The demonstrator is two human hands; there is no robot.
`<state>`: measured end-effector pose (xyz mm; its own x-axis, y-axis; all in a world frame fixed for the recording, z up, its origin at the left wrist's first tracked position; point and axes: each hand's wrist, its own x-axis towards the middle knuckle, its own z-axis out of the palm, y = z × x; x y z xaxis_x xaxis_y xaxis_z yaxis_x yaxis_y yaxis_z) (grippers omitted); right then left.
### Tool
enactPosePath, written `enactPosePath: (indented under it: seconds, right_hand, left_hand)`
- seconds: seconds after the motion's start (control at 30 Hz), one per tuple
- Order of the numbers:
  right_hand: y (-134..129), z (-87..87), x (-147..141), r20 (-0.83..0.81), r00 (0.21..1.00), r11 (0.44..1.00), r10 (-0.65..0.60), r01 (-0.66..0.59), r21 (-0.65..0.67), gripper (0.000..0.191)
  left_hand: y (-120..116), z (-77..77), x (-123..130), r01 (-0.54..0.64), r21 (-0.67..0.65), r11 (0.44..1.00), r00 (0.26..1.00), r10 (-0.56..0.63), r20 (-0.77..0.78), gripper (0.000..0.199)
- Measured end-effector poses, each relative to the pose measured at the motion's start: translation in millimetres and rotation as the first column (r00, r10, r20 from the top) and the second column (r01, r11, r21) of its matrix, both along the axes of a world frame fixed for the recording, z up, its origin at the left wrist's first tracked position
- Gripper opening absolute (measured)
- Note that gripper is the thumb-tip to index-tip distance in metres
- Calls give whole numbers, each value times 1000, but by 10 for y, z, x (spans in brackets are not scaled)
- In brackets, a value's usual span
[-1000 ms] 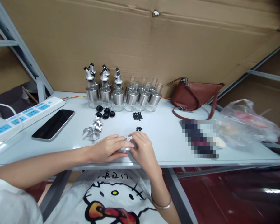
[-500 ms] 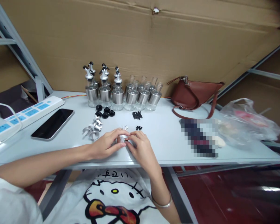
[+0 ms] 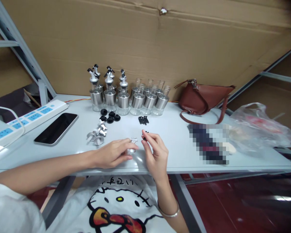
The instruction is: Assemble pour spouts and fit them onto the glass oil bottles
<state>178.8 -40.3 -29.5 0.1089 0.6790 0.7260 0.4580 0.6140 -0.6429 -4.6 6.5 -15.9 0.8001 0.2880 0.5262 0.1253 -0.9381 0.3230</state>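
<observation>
The left hand (image 3: pixel 111 153) is closed on a silver spout (image 3: pixel 134 140) above the near part of the table (image 3: pixel 179 142). The spout's forked end points away from the person and a little right, its long axis running roughly from near to far; its lower end is partly hidden by fingers. The right hand (image 3: pixel 156 153), apart from the left, pinches a small black piece (image 3: pixel 145 138). On the pale, glossy surface, loose spouts (image 3: pixel 98 140) lie near black stoppers (image 3: pixel 110 119), with black levers (image 3: pixel 143 120) to their right. Bottles (image 3: pixel 123 101) stand behind, before a cardboard wall (image 3: pixel 145 48). A phone (image 3: pixel 56 128) lies left, a brown bag (image 3: pixel 200 98) right; the floor (image 3: pixel 223 200) is dark red.
</observation>
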Motion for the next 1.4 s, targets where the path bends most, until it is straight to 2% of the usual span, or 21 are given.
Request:
enactPosePath:
  seconds: [0.13,0.2,0.3,0.7,0.93,1.13,1.23,1.4]
  right_hand:
    - [-23,-37,-55,-160,986,998,54,-60,-34,22]
    - [-22,-48,-78,-271,961,998,50,-57,-19,14]
    - [-15,-48,-87,-336,938,996,85,-79,32,14]
    - [-34,-56,-69,-303,947,993,111,-118,-6,12]
    - [-43,-17,-60,-217,958,982,186,-186,21,17]
    - [-23,-4,-43,-254,939,962,229,-258,-85,14]
    - [-20,-9,-46,-262,947,967,187,-225,-120,12]
    - [-21,-20,-53,-180,978,984,106,-129,-122,12]
  left_hand:
    - [-3,5,9,1,23,1000,1000,0,-7,22]
    - [-3,-1,12,14,40,999,1000,-14,-8,22]
    - [-3,-16,10,34,49,998,999,-33,-9,22]
    - [-13,-2,16,24,84,996,1000,-24,-3,22]
    - [6,-41,0,29,74,997,1000,-29,-2,16]
    - [-5,-65,-5,-5,15,1000,1000,5,-14,21]
    - [-2,-78,-1,-5,-39,999,1000,4,-3,26]
    - [19,-97,-6,42,-113,993,997,-34,66,30]
